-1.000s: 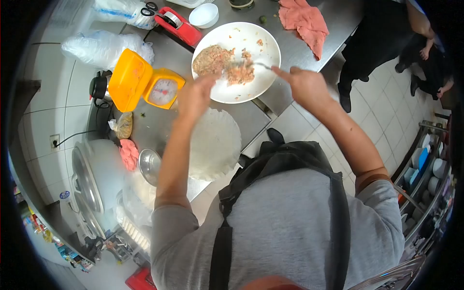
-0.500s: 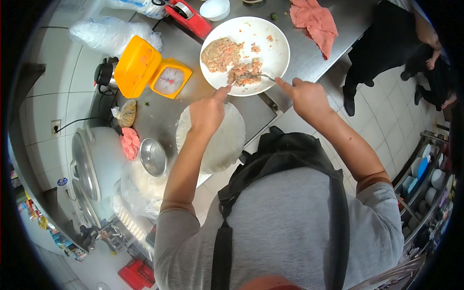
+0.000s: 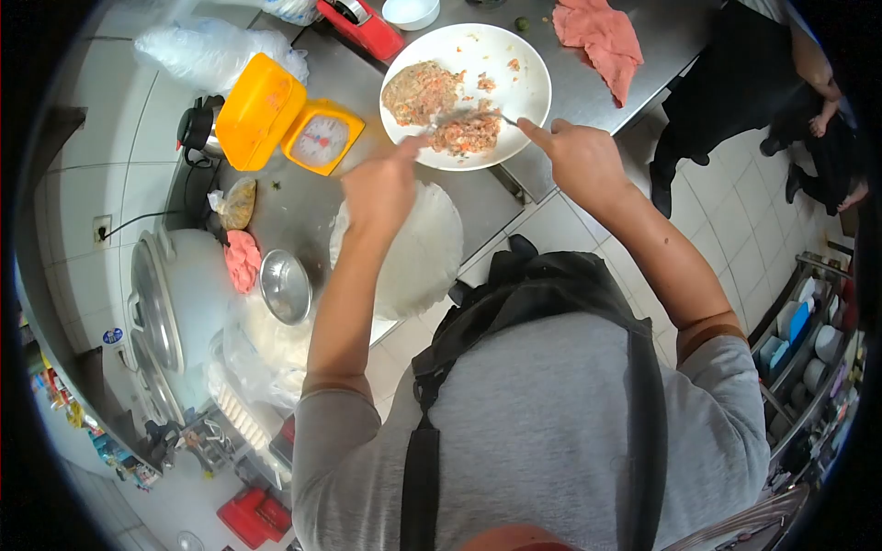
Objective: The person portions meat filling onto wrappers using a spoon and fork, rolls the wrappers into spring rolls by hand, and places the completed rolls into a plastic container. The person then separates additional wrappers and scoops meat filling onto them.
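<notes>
My right hand (image 3: 588,165) is closed, index finger stretched along the handle of a metal fork or spoon (image 3: 508,119). The utensil's head is blurred over a mound of minced filling (image 3: 467,137), pinkish with orange bits. That mound lies near the close rim of a white plate (image 3: 528,87); a larger smoothed portion (image 3: 421,92) sits to its left. At the plate's lower left rim is my left hand (image 3: 379,190), smeared by motion, fingers curled and index pointing at the filling. What it holds is too blurred to name. Below the plate lies a round pale sheet (image 3: 424,248), partly behind my left forearm.
Left of the plate stand a yellow scale (image 3: 322,138), a metal bowl (image 3: 286,286) and a large lidded pot (image 3: 197,303). A red tape dispenser (image 3: 372,37) and white bowl (image 3: 411,12) are behind. A pink cloth (image 3: 602,41) lies right; another person (image 3: 726,83) stands beyond.
My left hand has moved up and slightly left, away from the near filling. The utensil in my right hand has shifted up to that mound's top edge, and the mound looks more gathered.
</notes>
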The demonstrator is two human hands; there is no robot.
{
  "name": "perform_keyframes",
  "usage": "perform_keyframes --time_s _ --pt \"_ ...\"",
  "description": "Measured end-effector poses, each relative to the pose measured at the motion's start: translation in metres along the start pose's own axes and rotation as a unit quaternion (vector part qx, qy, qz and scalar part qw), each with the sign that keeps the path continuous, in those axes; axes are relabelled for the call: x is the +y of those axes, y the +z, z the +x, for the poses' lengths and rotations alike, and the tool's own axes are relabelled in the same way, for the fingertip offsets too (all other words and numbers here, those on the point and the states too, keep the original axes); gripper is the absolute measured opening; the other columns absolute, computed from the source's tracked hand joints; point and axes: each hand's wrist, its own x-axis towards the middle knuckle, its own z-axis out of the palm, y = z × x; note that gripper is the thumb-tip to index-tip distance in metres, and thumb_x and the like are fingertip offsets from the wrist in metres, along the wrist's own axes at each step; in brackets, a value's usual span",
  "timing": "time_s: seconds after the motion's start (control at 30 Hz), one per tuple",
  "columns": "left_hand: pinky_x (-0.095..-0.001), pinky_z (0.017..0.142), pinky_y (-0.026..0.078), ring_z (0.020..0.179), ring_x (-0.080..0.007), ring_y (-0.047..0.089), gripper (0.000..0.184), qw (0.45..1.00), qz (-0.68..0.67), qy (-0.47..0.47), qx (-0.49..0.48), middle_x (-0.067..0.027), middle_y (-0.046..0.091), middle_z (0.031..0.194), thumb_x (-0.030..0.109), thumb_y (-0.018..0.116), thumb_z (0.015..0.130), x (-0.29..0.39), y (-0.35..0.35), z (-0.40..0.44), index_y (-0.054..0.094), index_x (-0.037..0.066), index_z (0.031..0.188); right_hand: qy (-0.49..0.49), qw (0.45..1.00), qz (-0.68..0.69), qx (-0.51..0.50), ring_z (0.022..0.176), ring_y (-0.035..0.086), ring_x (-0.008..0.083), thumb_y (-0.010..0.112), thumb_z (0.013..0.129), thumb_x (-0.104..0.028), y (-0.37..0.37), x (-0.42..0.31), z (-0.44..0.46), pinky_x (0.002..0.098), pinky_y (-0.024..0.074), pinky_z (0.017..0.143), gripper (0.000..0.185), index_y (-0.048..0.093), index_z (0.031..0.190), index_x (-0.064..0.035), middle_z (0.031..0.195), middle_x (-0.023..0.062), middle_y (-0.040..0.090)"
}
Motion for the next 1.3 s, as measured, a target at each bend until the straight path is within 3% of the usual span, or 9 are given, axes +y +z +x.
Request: perform_keyframes --time_s 0.1,0.33,0.43,0.53,0.73,0.9,1.13,1.2,1.3 --pt "-0.04 0.071 0.056 0.084 -0.0277 0.073 0.027 0.994 0.051 -0.021 -0.096 -0.0088 0.076 0.1 0.014 0.063 0.095 0.001 0.005 -0.001 0.077 0.026 0.114 -0.007 1.0 0.0 -0.021 0.076 0.07 0.0289 0.059 0.085 -0.006 -0.004 -0.001 0.0 0.0426 0.0549 0.064 0.051 0.064 0.135 -0.0155 0.086 0.0114 0.069" --pt "-0.0436 0.069 0.055 0.079 -0.0303 0.072 0.029 0.996 -0.025 -0.087 0.003 -0.0099 0.076 0.089 0.01 0.061 0.093 -0.013 -0.013 0.0 0.076 0.022 0.113 -0.065 0.998 -0.006 -0.016 0.077 0.068 0.0295 0.061 0.08 -0.003 -0.012 0.012 -0.003 0.0429 0.0526 0.066 0.055 0.068 0.133 -0.0183 0.085 0.0108 0.066" --pt "-0.0435 0.07 0.055 0.079 -0.032 0.072 0.025 0.997 -0.017 -0.045 -0.057 -0.0104 0.075 0.09 0.013 0.061 0.095 -0.01 0.004 -0.005 0.076 0.023 0.112 -0.041 0.999 0.004 0.005 0.075 0.067 0.0298 0.06 0.081 -0.002 -0.012 0.02 -0.006 0.0429 0.0523 0.066 0.055 0.069 0.131 -0.0213 0.083 0.0094 0.065" --pt "-0.0437 0.071 0.055 0.08 -0.0329 0.071 0.024 0.99 -0.066 -0.092 -0.083 -0.0119 0.075 0.091 0.016 0.062 0.096 -0.005 -0.013 0.011 0.076 0.023 0.112 0.001 0.998 0.064 -0.015 0.076 0.067 0.0305 0.059 0.081 -0.001 -0.03 0.022 -0.009 0.0437 0.0522 0.066 0.055 0.071 0.129 -0.0235 0.082 0.0096 0.066" --pt "-0.0431 0.072 0.054 0.086 -0.0333 0.071 0.023 0.998 -0.047 -0.016 -0.026 -0.0121 0.075 0.094 0.019 0.062 0.097 -0.013 0.029 0.076 0.075 0.024 0.115 -0.012 0.996 0.075 -0.054 0.079 0.068 0.0326 0.059 0.082 -0.003 -0.018 0.019 -0.004 0.0454 0.0526 0.068 0.049 0.074 0.123 -0.0242 0.083 0.0126 0.07" --pt "-0.0405 0.08 0.056 0.092 -0.0309 0.071 0.023 0.986 -0.102 0.029 -0.129 -0.0085 0.076 0.106 0.02 0.064 0.097 -0.022 0.02 0.052 0.076 0.023 0.117 0.045 0.997 0.049 -0.044 0.08 0.068 0.0317 0.059 0.081 -0.004 -0.016 0.022 -0.001 0.0455 0.0529 0.069 0.051 0.074 0.125 -0.0258 0.085 0.0121 0.071" --pt "-0.0404 0.072 0.054 0.084 -0.0297 0.071 0.025 0.995 -0.085 0.005 -0.047 -0.0093 0.075 0.095 0.012 0.062 0.093 -0.01 -0.016 0.025 0.077 0.021 0.11 0.021 0.999 0.033 0.001 0.082 0.067 0.029 0.058 0.082 -0.002 -0.025 0.025 -0.008 0.0436 0.0528 0.069 0.052 0.073 0.125 -0.0263 0.083 0.0078 0.066" --pt "-0.0419 0.069 0.053 0.08 -0.0294 0.07 0.025 0.993 -0.058 0.088 -0.048 -0.0085 0.073 0.088 0.01 0.061 0.092 -0.002 -0.012 0.019 0.078 0.021 0.108 -0.006 1.0 0.012 0.017 0.081 0.066 0.0285 0.058 0.081 -0.001 -0.017 0.024 -0.006 0.0426 0.0526 0.069 0.053 0.073 0.126 -0.0257 0.083 0.0078 0.065" --pt "-0.0381 0.069 0.054 0.08 -0.0279 0.07 0.023 0.995 -0.023 0.077 -0.065 -0.005 0.075 0.093 0.01 0.067 0.091 -0.006 -0.01 0.012 0.078 0.021 0.108 -0.029 0.998 -0.002 0.05 0.079 0.065 0.0282 0.058 0.08 0.001 -0.015 0.026 -0.004 0.0409 0.0523 0.069 0.055 0.072 0.127 -0.0241 0.082 0.0079 0.064"
